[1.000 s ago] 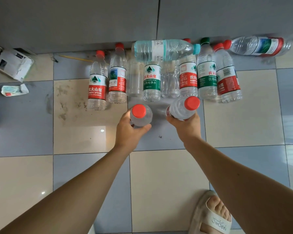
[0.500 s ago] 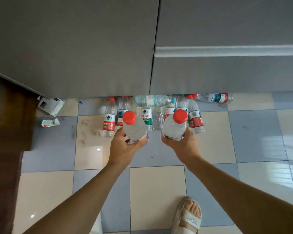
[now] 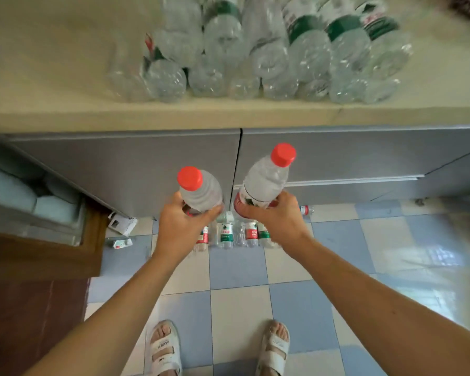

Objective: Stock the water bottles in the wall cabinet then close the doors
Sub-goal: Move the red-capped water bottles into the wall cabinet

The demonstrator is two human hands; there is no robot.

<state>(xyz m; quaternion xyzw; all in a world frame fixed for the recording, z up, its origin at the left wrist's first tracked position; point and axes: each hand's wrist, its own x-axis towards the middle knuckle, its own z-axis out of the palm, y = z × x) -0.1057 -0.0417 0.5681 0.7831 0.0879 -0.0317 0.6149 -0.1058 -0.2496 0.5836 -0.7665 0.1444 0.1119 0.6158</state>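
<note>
The left hand [image 3: 181,229] grips 1 red-capped bottle [image 3: 200,192]; the right hand [image 3: 276,218] grips another [image 3: 263,183], both raised before the counter [image 3: 52,115]. Mid-carry, it seems: next lift them toward the cabinet, not in view. More bottles [image 3: 228,234] stand on the floor [image 3: 239,308].

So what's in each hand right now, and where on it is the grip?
Left hand grips a red-capped bottle round its lower body; right hand grips another bottle at its label.

A home, probably a utility corner, is showing here: a checkered blue and cream tile floor [image 3: 239,308] is lying under grey cabinet doors [image 3: 136,169], a person is standing in house sandals [image 3: 164,348], and water bottles [image 3: 228,234] are waiting on the floor.
</note>
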